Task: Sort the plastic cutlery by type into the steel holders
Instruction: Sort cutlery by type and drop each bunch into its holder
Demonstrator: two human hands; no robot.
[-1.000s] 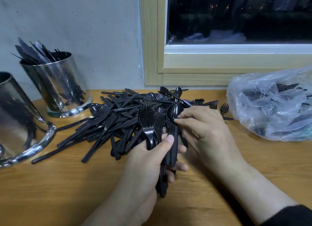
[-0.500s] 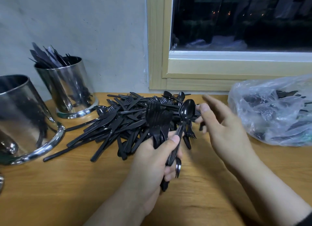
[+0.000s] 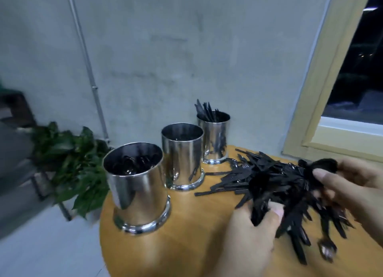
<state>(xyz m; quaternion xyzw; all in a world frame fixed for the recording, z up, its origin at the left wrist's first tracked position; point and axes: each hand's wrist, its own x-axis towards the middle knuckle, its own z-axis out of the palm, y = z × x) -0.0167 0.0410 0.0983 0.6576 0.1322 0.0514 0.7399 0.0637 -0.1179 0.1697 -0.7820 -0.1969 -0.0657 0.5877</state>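
Observation:
Black plastic cutlery lies in a loose pile [image 3: 257,169] on the round wooden table [image 3: 165,252]. My left hand [image 3: 248,235] grips a bundle of forks [image 3: 263,196] just above the pile's near side. My right hand [image 3: 352,185] pinches a blurred black spoon [image 3: 321,166] beside the bundle. Three steel holders stand in a row at the left. The near holder [image 3: 136,194] has spoons in it. What is in the middle holder [image 3: 182,158] I cannot make out. The far holder [image 3: 213,140] has knives [image 3: 205,111] sticking up.
The table's curved edge runs close in front of the near holder. A green plant [image 3: 72,158] stands beyond the table on the left. A thin pipe [image 3: 87,69] runs down the grey wall. A pale window frame [image 3: 323,80] rises at the right.
The view has swung left, so all three holders show and the plastic bag is out of sight. My right hand has closed on a spoon; my left hand keeps the fork bundle.

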